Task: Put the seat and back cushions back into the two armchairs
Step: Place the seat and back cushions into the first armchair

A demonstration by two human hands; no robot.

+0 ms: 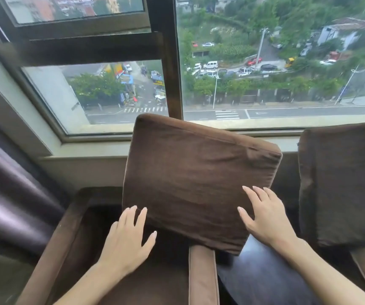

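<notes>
- Brown cushion (197,179) standing on edge, tilted clockwise, propped in the near armchair (67,234) with its lower right corner resting on that chair's right armrest (201,271).
- Left hand (128,243) flat, fingers straight and spread, fingertips touching the cushion's lower left edge; no curl round anything.
- Right hand (265,219) likewise flat and spread, palm and fingers pressing the cushion's face near its lower right corner; grasping nothing.
- Long axis hard to name, face looking almost square; tall edge leaning up and left from the right palm, top edge sloping down to the right, broad face turned toward the wearer.
- Risk: with only flat palms steadying it, likely to pivot on the armrest corner under the right hand and topple rightward into the gap over the dark round table (258,271).
- Risk: uneven push from the left fingertips could wedge it crooked between the armrests instead of flush against the chair back.
- Second armchair (362,267), beyond the right hand, already carrying a back cushion (342,183).
</notes>
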